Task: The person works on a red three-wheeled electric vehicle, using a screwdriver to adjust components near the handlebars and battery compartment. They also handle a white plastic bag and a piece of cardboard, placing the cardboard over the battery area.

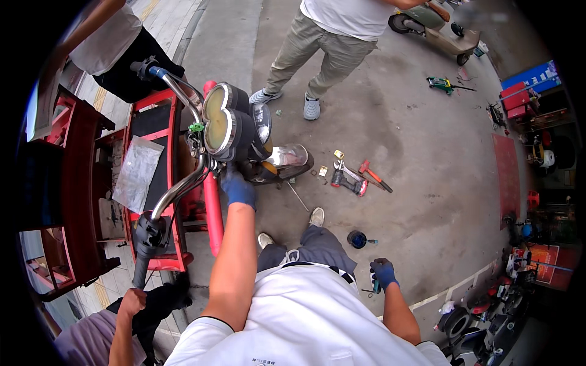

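My left hand (238, 187), in a blue glove, reaches in below the twin round gauges (218, 122) of a red cargo tricycle, beside the fork and headlight (262, 127). Its fingers are hidden behind these parts. My right hand (384, 272), also gloved, hangs low at my right side, closed around a small tool with a teal handle (376, 286); the tool's exact kind is unclear. The chrome handlebar (177, 194) stands left of my arm. At lower left another person's hand (132, 302) is on the black handlebar grip (141, 268).
On the concrete lie a cordless power tool (350, 182), a red hammer (375, 175) and a black round tub (356, 239). A person in khaki trousers (323, 46) stands ahead, another at far left. A green floor jack (441, 84) and a parked scooter (436, 33) are at far right.
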`<state>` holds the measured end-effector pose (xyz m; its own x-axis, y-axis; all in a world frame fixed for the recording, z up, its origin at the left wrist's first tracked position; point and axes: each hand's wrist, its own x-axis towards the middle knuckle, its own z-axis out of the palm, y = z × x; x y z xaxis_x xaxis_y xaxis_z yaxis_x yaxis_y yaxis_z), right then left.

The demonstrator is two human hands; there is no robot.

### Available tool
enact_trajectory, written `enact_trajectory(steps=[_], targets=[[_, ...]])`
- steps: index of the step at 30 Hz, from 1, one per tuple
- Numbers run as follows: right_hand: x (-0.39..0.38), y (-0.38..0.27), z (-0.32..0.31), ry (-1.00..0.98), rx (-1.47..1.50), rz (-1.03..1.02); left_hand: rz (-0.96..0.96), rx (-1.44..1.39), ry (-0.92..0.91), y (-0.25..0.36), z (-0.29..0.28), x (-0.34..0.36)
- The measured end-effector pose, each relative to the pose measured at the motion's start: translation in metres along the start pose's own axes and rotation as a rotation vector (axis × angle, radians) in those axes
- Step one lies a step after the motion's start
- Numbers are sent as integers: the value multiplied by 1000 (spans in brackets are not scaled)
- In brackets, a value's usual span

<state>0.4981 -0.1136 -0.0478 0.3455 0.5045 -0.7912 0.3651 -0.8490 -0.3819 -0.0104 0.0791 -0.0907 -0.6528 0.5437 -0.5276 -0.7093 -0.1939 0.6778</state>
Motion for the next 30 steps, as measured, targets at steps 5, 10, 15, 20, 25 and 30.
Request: enact_trajectory(steps=[5, 10, 15, 20, 25, 30], targets=[[56, -30, -24, -63, -23, -63, 912, 1602, -32, -2, -1, 3], [99, -66, -42, -132, -67, -70, 519, 2402, 196, 3, 18, -7], [117, -90, -66, -120, -59, -82, 3, 2870, 10, -3, 31, 13], [127, -112, -67, -199, -9, -127, 823, 3198, 390, -9, -176, 152], [112, -81, -89, -88, 42, -37, 507, 1850, 91, -26, -96, 106], [118, -58, -72, -182, -105, 9, 616, 1867, 58, -19, -158, 109]])
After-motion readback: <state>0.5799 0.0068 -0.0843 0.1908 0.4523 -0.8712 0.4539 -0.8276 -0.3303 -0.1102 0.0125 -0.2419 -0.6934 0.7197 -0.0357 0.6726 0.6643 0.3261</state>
